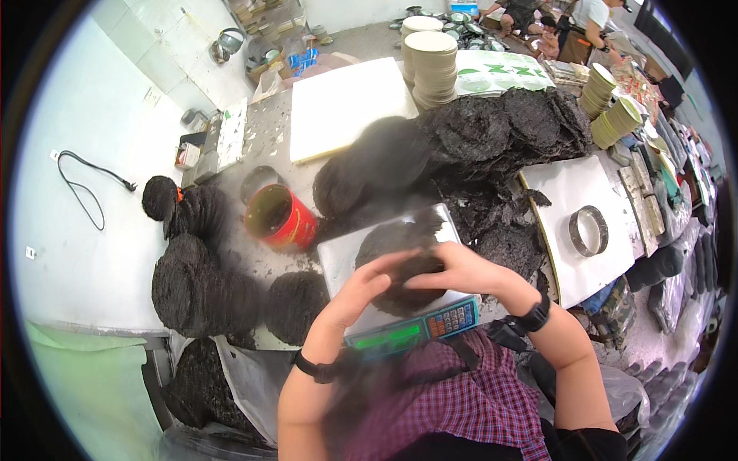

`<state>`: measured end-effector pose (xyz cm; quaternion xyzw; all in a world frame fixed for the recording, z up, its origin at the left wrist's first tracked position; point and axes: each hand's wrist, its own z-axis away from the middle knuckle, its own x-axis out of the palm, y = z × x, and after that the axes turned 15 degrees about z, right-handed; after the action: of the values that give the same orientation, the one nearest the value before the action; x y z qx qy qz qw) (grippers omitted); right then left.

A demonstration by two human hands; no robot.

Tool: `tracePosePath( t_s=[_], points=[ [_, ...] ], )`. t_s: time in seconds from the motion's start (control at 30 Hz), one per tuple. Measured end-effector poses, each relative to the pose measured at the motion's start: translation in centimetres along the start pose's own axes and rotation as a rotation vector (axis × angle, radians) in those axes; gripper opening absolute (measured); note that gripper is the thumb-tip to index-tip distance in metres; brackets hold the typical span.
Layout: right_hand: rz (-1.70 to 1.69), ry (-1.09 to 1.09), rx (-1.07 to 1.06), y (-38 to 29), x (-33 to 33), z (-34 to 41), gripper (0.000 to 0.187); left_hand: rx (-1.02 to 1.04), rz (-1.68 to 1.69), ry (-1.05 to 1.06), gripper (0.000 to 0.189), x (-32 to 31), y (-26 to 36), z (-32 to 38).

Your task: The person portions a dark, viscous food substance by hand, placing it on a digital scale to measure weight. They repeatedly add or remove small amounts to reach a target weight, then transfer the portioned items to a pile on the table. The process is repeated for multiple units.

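My left hand (363,288) and my right hand (461,271) meet over a digital scale, with a dark fibrous clump (425,266), apparently dried seaweed, between their fingers. Beneath them, a round dark cake (380,242) of the same material covers much of the scale's metal pan (340,253). Motion blur hides where each fingertip rests. Toward me, the scale's panel (412,331) shows a lit green display and a keypad. Loose dark flakes (478,207) lie to the right of the pan.
A red can (282,219) stands tilted in view left of the scale. Stacks of dark round cakes (184,288) line the left side, and more (473,127) are heaped behind. A metal ring (588,230) lies on a white board (576,184). Pale disc stacks (432,63) stand farther back; people (588,29) sit beyond.
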<state>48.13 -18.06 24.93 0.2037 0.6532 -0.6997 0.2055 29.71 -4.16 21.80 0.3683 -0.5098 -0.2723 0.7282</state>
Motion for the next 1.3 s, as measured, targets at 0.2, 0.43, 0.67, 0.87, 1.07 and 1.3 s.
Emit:
tracePosePath(
  t_s=[0.2,0.43,0.67,0.87,1.07,1.3],
  points=[
    [0.127,-0.128,-0.033,-0.9,2.8,-4.7,0.043,0.052,0.176,0.268,0.044,-2.1,-2.1,3.1],
    [0.887,-0.029,-0.234,5.5,5.2,-9.5,0.048,0.409,0.319,0.524,0.038,-4.7,-1.8,7.4],
    [1.193,-0.158,-0.567,8.0,5.7,-12.1,0.072,0.489,0.349,0.695,0.039,-5.8,-1.4,10.8],
    [0.806,-0.2,-0.333,4.2,-0.6,-7.7,0.041,0.452,0.406,0.764,0.04,-6.1,-2.4,10.7],
    [0.717,0.303,-0.543,3.3,-0.7,0.4,0.026,0.442,0.395,0.821,0.04,-7.3,-3.3,11.3],
    [0.66,0.195,0.019,7.3,5.8,6.3,0.068,0.404,0.405,0.768,0.039,-8.0,-3.8,9.0]
  ],
)
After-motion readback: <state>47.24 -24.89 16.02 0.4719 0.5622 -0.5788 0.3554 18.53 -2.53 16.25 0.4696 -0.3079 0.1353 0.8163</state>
